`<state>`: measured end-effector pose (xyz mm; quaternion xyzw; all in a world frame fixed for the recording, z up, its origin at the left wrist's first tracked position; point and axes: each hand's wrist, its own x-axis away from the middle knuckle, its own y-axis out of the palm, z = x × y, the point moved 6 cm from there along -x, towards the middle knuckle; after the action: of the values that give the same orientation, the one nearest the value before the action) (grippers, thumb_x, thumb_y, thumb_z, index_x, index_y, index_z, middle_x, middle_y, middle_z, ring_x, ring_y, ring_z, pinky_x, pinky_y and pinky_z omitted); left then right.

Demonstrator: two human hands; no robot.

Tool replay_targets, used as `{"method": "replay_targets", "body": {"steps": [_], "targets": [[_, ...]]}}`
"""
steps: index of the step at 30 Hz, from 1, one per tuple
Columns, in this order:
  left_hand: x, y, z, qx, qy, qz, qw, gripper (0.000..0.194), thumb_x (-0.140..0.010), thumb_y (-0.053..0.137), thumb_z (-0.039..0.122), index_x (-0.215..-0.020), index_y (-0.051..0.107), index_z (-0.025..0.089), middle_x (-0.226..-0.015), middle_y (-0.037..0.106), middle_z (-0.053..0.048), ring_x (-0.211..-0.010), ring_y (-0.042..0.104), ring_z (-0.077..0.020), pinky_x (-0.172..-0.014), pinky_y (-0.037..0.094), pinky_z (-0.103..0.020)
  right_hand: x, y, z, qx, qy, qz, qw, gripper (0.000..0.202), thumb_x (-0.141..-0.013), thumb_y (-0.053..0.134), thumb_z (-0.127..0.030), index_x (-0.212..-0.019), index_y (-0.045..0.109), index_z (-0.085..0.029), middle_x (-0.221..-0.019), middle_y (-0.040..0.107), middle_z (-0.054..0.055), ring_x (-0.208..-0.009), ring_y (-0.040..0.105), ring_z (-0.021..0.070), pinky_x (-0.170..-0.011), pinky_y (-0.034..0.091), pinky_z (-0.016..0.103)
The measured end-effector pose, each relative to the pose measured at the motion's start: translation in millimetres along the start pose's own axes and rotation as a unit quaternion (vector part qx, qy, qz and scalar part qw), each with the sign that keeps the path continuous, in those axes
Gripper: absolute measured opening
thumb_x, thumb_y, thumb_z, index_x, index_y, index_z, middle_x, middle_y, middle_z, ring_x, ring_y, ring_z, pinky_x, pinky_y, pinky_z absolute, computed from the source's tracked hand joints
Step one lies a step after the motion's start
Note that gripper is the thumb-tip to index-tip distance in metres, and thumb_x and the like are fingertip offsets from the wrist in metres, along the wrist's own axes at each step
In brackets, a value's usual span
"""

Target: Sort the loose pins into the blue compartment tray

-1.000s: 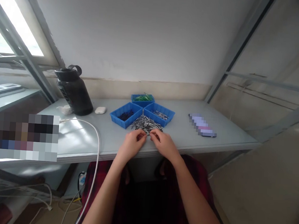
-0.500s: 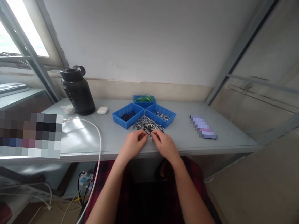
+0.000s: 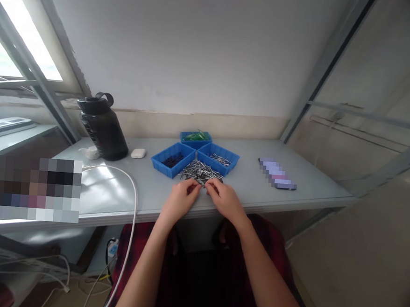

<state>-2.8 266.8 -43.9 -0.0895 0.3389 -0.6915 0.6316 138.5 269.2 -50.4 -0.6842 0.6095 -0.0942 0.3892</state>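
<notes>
Both my hands rest at the near side of a loose pile of thin metal pins, perhaps nails or screws (image 3: 202,170). The fingers of my left hand (image 3: 183,195) are pinched together at the pile's front edge. Facing it, my right hand (image 3: 223,197) is also pinched, its fingertips close to the left ones. Small dark bits show between the fingertips, too small to name. Behind the pile sit a blue bin (image 3: 162,168) with dark small parts, a second blue bin (image 3: 235,161) with silvery pins, and a third blue bin (image 3: 196,142) with green pieces.
A dark water bottle (image 3: 104,130) and a white earbud case (image 3: 138,153) stand to the left. A white cable (image 3: 135,205) hangs over the table's front edge. On the right lies a phone (image 3: 277,174) with its screen blurred out. A wall closes the back.
The view has shifted slightly, moving the table things a little leftward. My hands stay pinched at the pile's front edge, with only slight finger movement.
</notes>
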Motion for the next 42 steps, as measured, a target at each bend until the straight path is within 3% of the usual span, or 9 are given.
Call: {"method": "replay_targets", "body": {"steps": [7, 16, 25, 29, 42], "targets": [[-0.5, -5.4, -4.6, 0.03, -0.019, 0.028, 0.999, 0.023, -0.087, 0.047, 0.034, -0.085, 0.064, 0.018, -0.079, 0.069, -0.002, -0.075, 0.06, -0.0176, -0.069, 0.043, -0.026, -0.7, -0.9, -0.1, 0.0, 0.019, 0.003, 1.0, 0.026, -0.096, 0.036, -0.036, -0.088, 0.058, -0.024, -0.074, 0.066, -0.001, -0.07, 0.06, 0.0162, -0.066, 0.039, 0.025], [-0.6, -1.9, -3.6, 0.041, -0.003, 0.004, 0.999, 0.022, -0.086, 0.048, 0.032, -0.085, 0.065, 0.019, -0.082, 0.069, -0.003, -0.076, 0.061, -0.0177, -0.071, 0.045, -0.027, -0.9, -1.4, 0.3, -0.005, 0.022, -0.003, 1.0, 0.031, -0.096, 0.035, -0.035, -0.075, 0.054, -0.023, -0.068, 0.063, -0.002, -0.066, 0.058, 0.0153, -0.064, 0.038, 0.024], [-0.4, 0.0, -2.7, 0.042, 0.001, -0.01, 0.999, 0.021, -0.085, 0.048, 0.031, -0.086, 0.065, 0.019, -0.081, 0.069, -0.002, -0.076, 0.061, -0.0172, -0.072, 0.046, -0.028, 0.8, -3.1, -0.2, -0.045, 0.004, -0.013, 0.999, 0.02, -0.094, 0.04, -0.033, -0.088, 0.056, -0.023, -0.074, 0.066, -0.002, -0.068, 0.059, 0.0145, -0.066, 0.04, 0.024], [-0.6, -0.8, -5.4, 0.041, -0.011, 0.008, 0.999, 0.023, -0.085, 0.048, 0.033, -0.088, 0.065, 0.019, -0.084, 0.069, -0.003, -0.078, 0.062, -0.0185, -0.073, 0.047, -0.029, 1.0, -2.9, 0.0, -0.046, 0.009, -0.016, 0.999, 0.019, -0.093, 0.041, -0.033, -0.09, 0.056, -0.023, -0.075, 0.067, -0.002, -0.069, 0.06, 0.0148, -0.066, 0.041, 0.025], [1.1, -0.1, 1.1, 0.012, 0.004, -0.015, 1.0, 0.023, -0.086, 0.047, 0.031, -0.084, 0.066, 0.019, -0.078, 0.068, -0.002, -0.072, 0.059, -0.0169, -0.067, 0.043, -0.026, 1.7, -1.0, 1.4, -0.046, -0.003, -0.032, 0.998, 0.017, -0.09, 0.043, -0.027, -0.1, 0.057, -0.023, -0.078, 0.068, 0.0, -0.074, 0.063, 0.0161, -0.069, 0.043, 0.026]]}}
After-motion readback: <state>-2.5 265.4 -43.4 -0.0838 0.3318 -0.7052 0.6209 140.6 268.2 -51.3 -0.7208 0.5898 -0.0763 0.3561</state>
